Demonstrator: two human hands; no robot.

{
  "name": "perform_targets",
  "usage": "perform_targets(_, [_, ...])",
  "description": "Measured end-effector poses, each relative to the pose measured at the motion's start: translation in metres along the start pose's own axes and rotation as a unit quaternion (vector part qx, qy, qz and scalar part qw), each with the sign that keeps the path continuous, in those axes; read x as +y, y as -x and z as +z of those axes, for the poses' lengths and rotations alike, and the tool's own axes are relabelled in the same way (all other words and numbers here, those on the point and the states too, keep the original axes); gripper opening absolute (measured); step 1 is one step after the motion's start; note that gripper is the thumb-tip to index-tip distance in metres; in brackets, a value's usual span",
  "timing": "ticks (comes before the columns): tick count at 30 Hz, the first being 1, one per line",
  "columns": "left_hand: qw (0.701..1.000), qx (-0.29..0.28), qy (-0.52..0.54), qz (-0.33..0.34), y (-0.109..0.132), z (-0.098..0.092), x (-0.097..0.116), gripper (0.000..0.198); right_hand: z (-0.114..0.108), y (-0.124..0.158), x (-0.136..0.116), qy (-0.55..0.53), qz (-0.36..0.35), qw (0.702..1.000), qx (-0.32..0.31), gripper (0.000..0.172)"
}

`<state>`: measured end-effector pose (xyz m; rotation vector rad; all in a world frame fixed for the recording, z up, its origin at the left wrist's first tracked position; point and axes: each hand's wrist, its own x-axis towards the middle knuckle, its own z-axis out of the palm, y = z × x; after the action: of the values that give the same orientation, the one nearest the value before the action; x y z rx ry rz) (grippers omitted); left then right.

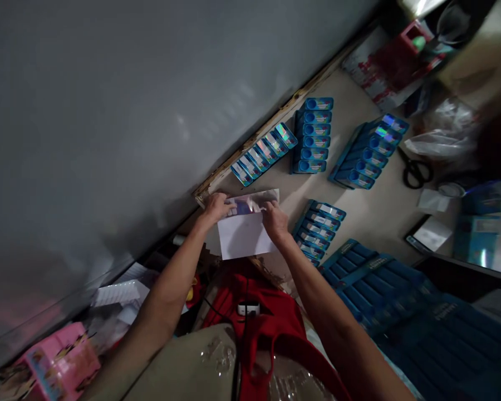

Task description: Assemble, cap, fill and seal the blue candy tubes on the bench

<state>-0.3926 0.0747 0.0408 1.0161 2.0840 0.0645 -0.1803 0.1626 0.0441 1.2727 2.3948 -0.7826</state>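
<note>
A white sheet (247,238) with a shiny, reflective strip (250,204) along its upper part is held in front of me, at the near edge of the table. My left hand (217,208) grips the strip's left end, fingers reaching over it. At the right side, my right hand (275,220) is closed with thumb and fingertips pinching the shiny part. Just beyond the sheet stands a slanted row of small blue boxes (264,154), with shiny stickers on their ends. Whether the strip is separate from the white sheet I cannot tell.
More rows of blue boxes stand on the table (313,186). Black scissors (417,171) and a clear plastic bag (446,131) lie to the right. Large stacked blue packs (376,278) are at lower right. A grey wall (129,111) bounds the left; a pink container (62,359) is below it.
</note>
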Motion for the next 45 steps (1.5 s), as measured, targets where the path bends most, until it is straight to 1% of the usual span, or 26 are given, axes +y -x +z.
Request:
perform_targets(3, [0.999, -0.015, 0.032, 0.038, 0.005, -0.007, 0.003, 0.025, -0.003, 0.001, -0.013, -0.011, -0.141, 0.987, 0.083, 0.039])
perform_targets(5, [0.996, -0.019, 0.07, 0.058, 0.008, -0.011, 0.007, 0.025, -0.003, -0.002, -0.022, -0.012, -0.204, 0.973, 0.107, 0.041])
perform_targets(7, [0.992, -0.015, 0.106, 0.069, 0.008, -0.013, 0.012, 0.025, 0.0, -0.005, -0.028, -0.008, -0.224, 0.968, 0.11, 0.042])
perform_targets(9, [0.99, -0.012, 0.12, 0.065, 0.007, -0.013, 0.016, 0.025, 0.005, -0.007, -0.029, -0.006, -0.227, 0.968, 0.108, 0.045])
perform_targets(12, [0.992, -0.022, 0.118, 0.024, 0.001, -0.012, 0.019, 0.028, 0.014, -0.003, -0.025, -0.006, -0.234, 0.967, 0.105, 0.05])
perform_targets(16, [0.995, -0.03, 0.097, -0.015, -0.009, -0.01, 0.016, 0.027, 0.022, 0.018, -0.016, -0.043, -0.253, 0.964, 0.075, 0.051])
perform_targets(18, [0.996, -0.022, 0.082, -0.018, -0.014, -0.011, 0.015, 0.024, 0.018, 0.031, -0.015, -0.09, -0.221, 0.968, 0.082, 0.041])
perform_targets(20, [0.997, -0.007, 0.07, -0.015, -0.017, -0.01, 0.015, 0.023, 0.007, 0.042, -0.016, -0.167, -0.158, 0.967, 0.106, 0.027])
perform_targets(21, [0.998, 0.002, 0.067, -0.012, -0.016, -0.01, 0.016, 0.024, -0.001, 0.046, -0.016, -0.221, -0.12, 0.96, 0.12, 0.022])
perform_targets(23, [0.998, 0.029, 0.056, -0.005, -0.006, -0.006, 0.021, 0.025, -0.023, 0.051, -0.017, -0.345, -0.041, 0.926, 0.149, 0.021])
perform_targets(24, [0.997, 0.059, 0.053, 0.002, 0.003, -0.004, 0.025, 0.025, -0.035, 0.052, -0.016, -0.403, -0.007, 0.901, 0.16, 0.024])
perform_targets(26, [0.986, 0.147, 0.08, 0.021, 0.024, 0.002, 0.039, 0.021, -0.062, 0.048, -0.012, -0.49, 0.043, 0.853, 0.173, 0.029])
perform_targets(27, [0.973, 0.193, 0.123, 0.031, 0.034, 0.005, 0.049, 0.021, -0.075, 0.045, -0.009, -0.519, 0.061, 0.835, 0.175, 0.03])
perform_targets(28, [0.955, 0.223, 0.193, 0.039, 0.043, 0.006, 0.06, 0.025, -0.087, 0.041, -0.004, -0.541, 0.075, 0.819, 0.176, 0.031])
perform_targets(29, [0.931, 0.226, 0.283, 0.044, 0.048, 0.008, 0.073, 0.031, -0.097, 0.036, 0.001, -0.56, 0.086, 0.805, 0.176, 0.032])
perform_targets(30, [0.902, 0.197, 0.381, 0.045, 0.05, 0.008, 0.088, 0.039, -0.106, 0.031, 0.007, -0.575, 0.096, 0.793, 0.176, 0.033])
perform_targets(32, [0.835, 0.087, 0.542, 0.04, 0.042, 0.005, 0.118, 0.06, -0.119, 0.021, 0.021, -0.597, 0.115, 0.774, 0.178, 0.035])
perform_targets(33, [0.808, 0.031, 0.587, 0.036, 0.033, 0.003, 0.134, 0.069, -0.124, 0.016, 0.028, -0.603, 0.124, 0.767, 0.179, 0.036])
perform_targets(34, [0.793, -0.011, 0.608, 0.033, 0.023, 0.001, 0.149, 0.075, -0.128, 0.012, 0.036, -0.605, 0.135, 0.764, 0.18, 0.038])
perform_targets(35, [0.791, -0.038, 0.61, 0.031, 0.012, -0.001, 0.163, 0.078, -0.131, 0.008, 0.044, -0.602, 0.144, 0.764, 0.182, 0.039])
perform_targets(36, [0.795, -0.057, 0.603, 0.03, 0.002, -0.002, 0.176, 0.077, -0.135, 0.004, 0.052, -0.598, 0.152, 0.764, 0.186, 0.04])
perform_targets(38, [0.805, -0.092, 0.584, 0.038, -0.015, -0.001, 0.199, 0.071, -0.141, -0.002, 0.067, -0.593, 0.156, 0.763, 0.203, 0.04])
perform_targets(39, [0.804, -0.111, 0.582, 0.047, -0.021, 0.001, 0.21, 0.069, -0.144, -0.005, 0.074, -0.596, 0.154, 0.759, 0.211, 0.039])
perform_targets(41, [0.783, -0.147, 0.601, 0.066, -0.029, 0.008, 0.228, 0.071, -0.149, -0.008, 0.085, -0.613, 0.154, 0.746, 0.211, 0.041])
perform_targets(43, [0.745, -0.172, 0.641, 0.075, -0.033, 0.016, 0.243, 0.077, -0.154, -0.01, 0.092, -0.628, 0.162, 0.736, 0.195, 0.047])
perform_targets(45, [0.71, -0.193, 0.673, 0.067, -0.035, 0.022, 0.255, 0.077, -0.157, -0.01, 0.098, -0.628, 0.165, 0.734, 0.198, 0.051])
